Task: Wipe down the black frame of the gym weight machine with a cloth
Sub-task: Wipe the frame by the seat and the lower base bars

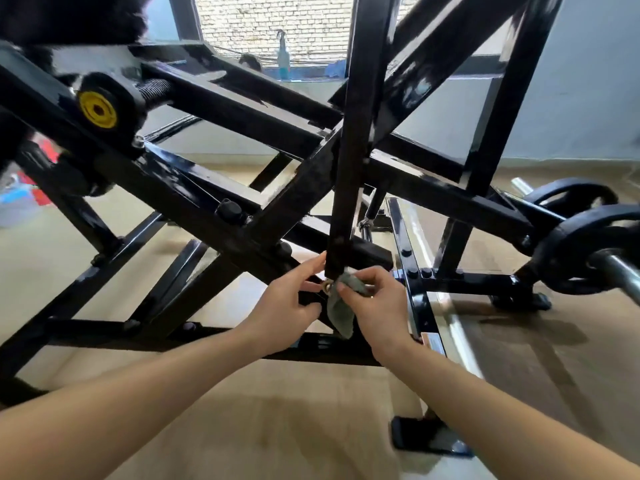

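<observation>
Head view: mid-scene, the right hand (375,306) pinches the cloth (343,310) against the lower end of the black bar (346,188), while the left hand (289,304) pinches that end steady. It would be best to wrap the cloth round the bar and rub upward.

Tan floor (294,427), black frame (207,209) standing on it

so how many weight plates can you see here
2. Both are at the right: the nearer plate on the chrome bar, the farther plate just behind it. More may be hidden by the black frame.
</observation>
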